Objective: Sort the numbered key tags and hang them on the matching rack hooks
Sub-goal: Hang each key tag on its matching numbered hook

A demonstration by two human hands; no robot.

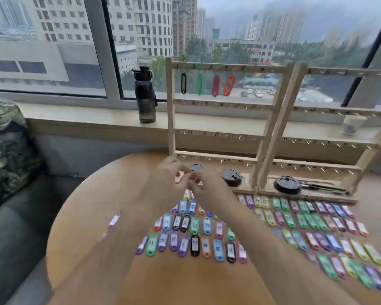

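Many coloured numbered key tags (195,225) lie in rows on the round wooden table (92,216). Behind them stand two wooden racks, the left rack (171,111) and the right rack (339,111), each with rows of numbered hooks. On the left rack's top row hang a black tag (183,83), a green tag (200,84) and two red tags (216,85). My left hand (168,172) and right hand (209,183) meet above the table before the left rack's base. Their fingertips pinch a small pale orange tag (179,179), which is blurred.
A lone pink tag (114,220) lies apart at the table's left. Black round lids (286,184) and pens (323,187) sit on the rack bases. A dark bottle (145,95) and a white cup (351,125) stand on the windowsill. A patterned cushion (5,150) lies on the sofa at left.
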